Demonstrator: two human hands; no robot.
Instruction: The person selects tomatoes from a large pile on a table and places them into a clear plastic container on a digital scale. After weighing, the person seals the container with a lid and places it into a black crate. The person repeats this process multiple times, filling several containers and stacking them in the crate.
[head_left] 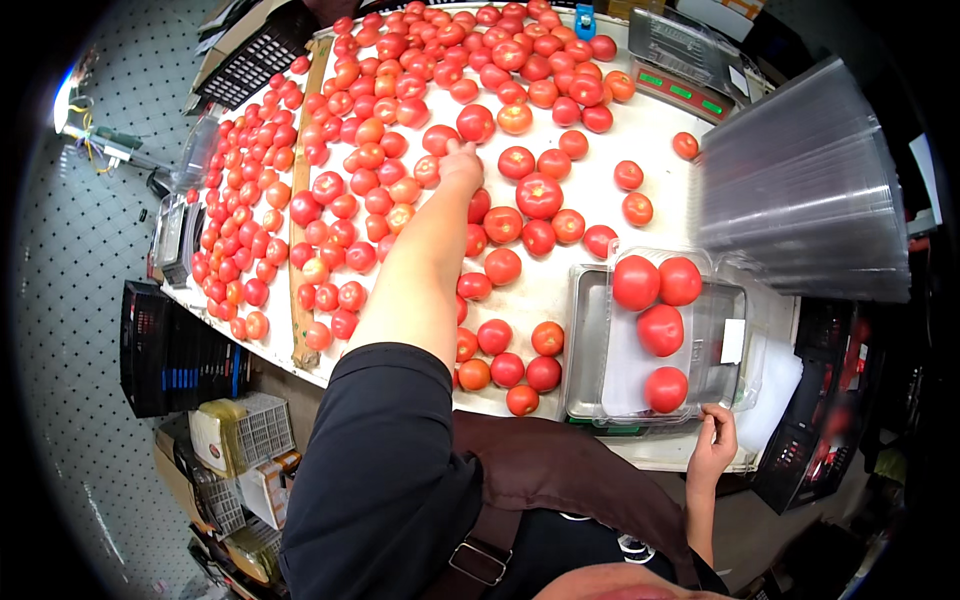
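Observation:
My left hand reaches far across the white table, its fingers stretched out against a red tomato; another tomato lies just beyond. Close to my body, my right hand has its fingers curled at the near right corner of a clear plastic box. Whatever they may hold is too small to make out. Inside this box are several tomatoes and a white sheet. The box stands in a shallow metal tray, with a white label on its right side.
Many loose tomatoes cover the table. A wooden strip separates the smaller ones at left. Nested clear plastic boxes rise at right, near a scale with green digits. Black crates stand beside the table's right edge.

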